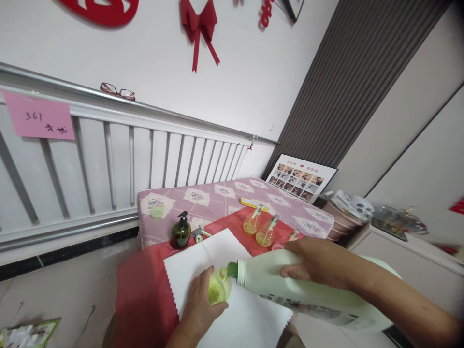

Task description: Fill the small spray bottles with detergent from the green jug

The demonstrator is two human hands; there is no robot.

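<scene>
My right hand (319, 263) grips a large white detergent jug (290, 287), tipped on its side with its green spout (233, 270) pointing left. The spout meets the mouth of a small clear bottle (218, 286) holding yellow-green liquid. My left hand (201, 309) is wrapped around that small bottle, steadying it on a white cloth (203, 261). The cloth lies on a red cloth (141, 295) over a low table.
Behind stand a dark green pump bottle (181, 231), two small spray bottles with yellow liquid (252, 222) (267, 233), a loose spray head (198, 234) and a small green cap (157, 211) on a pink patterned cloth (217, 193). A white railing (108, 159) runs left; a basket (339, 220) sits right.
</scene>
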